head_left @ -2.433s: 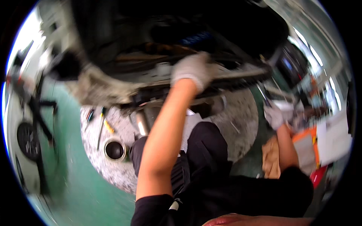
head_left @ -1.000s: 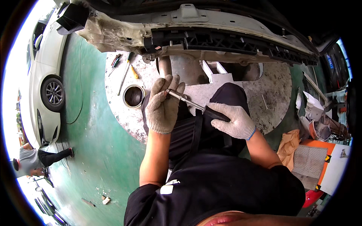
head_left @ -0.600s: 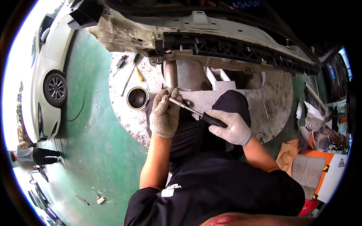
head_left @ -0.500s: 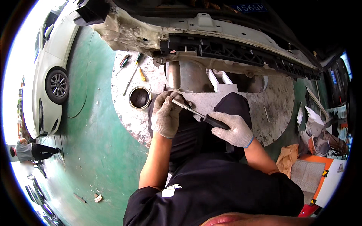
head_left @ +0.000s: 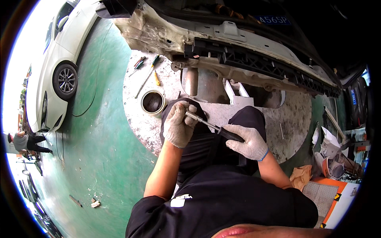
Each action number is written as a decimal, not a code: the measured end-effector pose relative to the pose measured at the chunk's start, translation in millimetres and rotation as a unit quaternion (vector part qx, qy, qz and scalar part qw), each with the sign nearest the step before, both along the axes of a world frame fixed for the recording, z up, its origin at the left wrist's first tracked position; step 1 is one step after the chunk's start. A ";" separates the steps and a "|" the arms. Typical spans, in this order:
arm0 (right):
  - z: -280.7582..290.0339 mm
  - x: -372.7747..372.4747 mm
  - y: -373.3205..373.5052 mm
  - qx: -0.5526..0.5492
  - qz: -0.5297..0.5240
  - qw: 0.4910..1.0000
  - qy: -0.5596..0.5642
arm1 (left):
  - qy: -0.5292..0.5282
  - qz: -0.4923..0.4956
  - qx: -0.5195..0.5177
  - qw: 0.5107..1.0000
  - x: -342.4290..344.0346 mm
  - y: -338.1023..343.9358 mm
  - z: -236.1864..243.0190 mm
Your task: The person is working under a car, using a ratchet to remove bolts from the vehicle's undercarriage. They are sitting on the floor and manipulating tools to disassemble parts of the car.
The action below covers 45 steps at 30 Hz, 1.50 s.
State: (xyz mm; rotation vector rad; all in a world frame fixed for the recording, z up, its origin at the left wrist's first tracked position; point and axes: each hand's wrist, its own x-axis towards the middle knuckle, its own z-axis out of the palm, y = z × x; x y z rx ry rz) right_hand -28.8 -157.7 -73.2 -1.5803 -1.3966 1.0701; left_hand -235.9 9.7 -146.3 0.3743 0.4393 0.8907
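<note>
My right hand (head_left: 250,142), in a pale knitted glove, is closed around the black handle of a nut driver (head_left: 231,134). Its thin metal shaft and thicker socket end point up and left toward my other hand. My left hand (head_left: 177,126), gloved the same way, has its fingers curled in beside the socket tip. Anything inside those fingers is hidden. Both hands are above my dark-trousered knees, in front of a car's stripped end (head_left: 230,33) with a black plastic bracket (head_left: 254,59) along it.
An open round tin (head_left: 153,102) stands left of my knees on a worn round plate (head_left: 137,119). Screwdrivers (head_left: 147,77) lie beyond it. A white car (head_left: 47,85) and a person (head_left: 27,142) are at left. Scrap parts (head_left: 329,146) and brown paper (head_left: 301,176) are at right.
The whole view has shifted, so the car and tools appear lower and farther right. The nut driver stays in my right hand, its tip still beside my curled left fingers.
</note>
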 end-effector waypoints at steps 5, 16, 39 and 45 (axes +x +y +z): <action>0.5 -2.6 0.5 -0.003 -0.004 0.999 0.046 | -0.072 -0.022 0.016 0.997 -2.2 0.8 -1.5; 11.6 0.5 2.0 -0.028 -0.004 0.995 0.096 | -0.145 -0.050 0.096 0.983 -2.1 7.6 8.3; -10.6 -9.8 6.6 -0.048 -0.041 0.935 0.350 | -0.050 -0.110 0.056 0.991 32.6 38.8 49.9; -9.6 -50.0 42.9 0.012 -0.104 0.891 0.441 | 0.126 -0.058 0.108 0.984 82.1 59.3 95.1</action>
